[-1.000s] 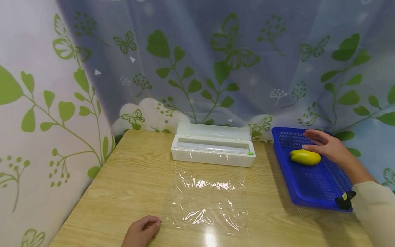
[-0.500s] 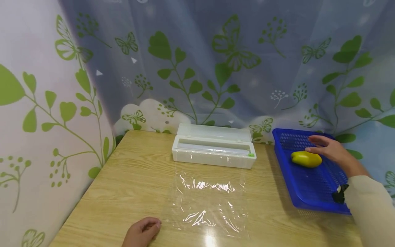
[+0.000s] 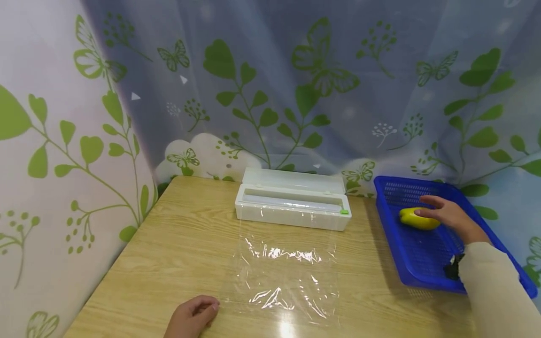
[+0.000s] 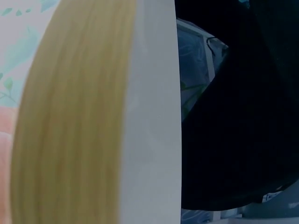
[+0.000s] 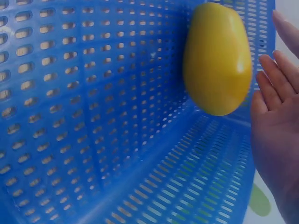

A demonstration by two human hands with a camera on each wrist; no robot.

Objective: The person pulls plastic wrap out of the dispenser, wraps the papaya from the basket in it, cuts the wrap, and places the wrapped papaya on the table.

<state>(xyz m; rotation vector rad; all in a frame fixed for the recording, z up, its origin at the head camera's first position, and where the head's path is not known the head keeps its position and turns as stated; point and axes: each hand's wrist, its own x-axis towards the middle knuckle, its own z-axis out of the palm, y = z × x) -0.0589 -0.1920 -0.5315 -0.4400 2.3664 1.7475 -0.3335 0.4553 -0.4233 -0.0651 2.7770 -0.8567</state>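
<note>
A smooth, oblong yellow fruit, shaped like a mango or small papaya, lies in a blue plastic basket. My right hand is over its right side, with thumb and fingers spread. Seen from the right wrist, the fruit stands apart from the fairly straight fingers of my right hand. Down at the table's near side rests my left hand, its fingers loosely curled, beside the left corner of a sheet of clear cling film. No grip on the film shows.
The film runs from a white dispenser box with its lid raised and a green slider at the right. The wooden table meets printed curtains behind and at the left. Something small and black shows at my right sleeve.
My right hand has moved slightly down and left in the head view, closer over the yellow fruit. The left hand, the film and the dispenser box stay in place.
</note>
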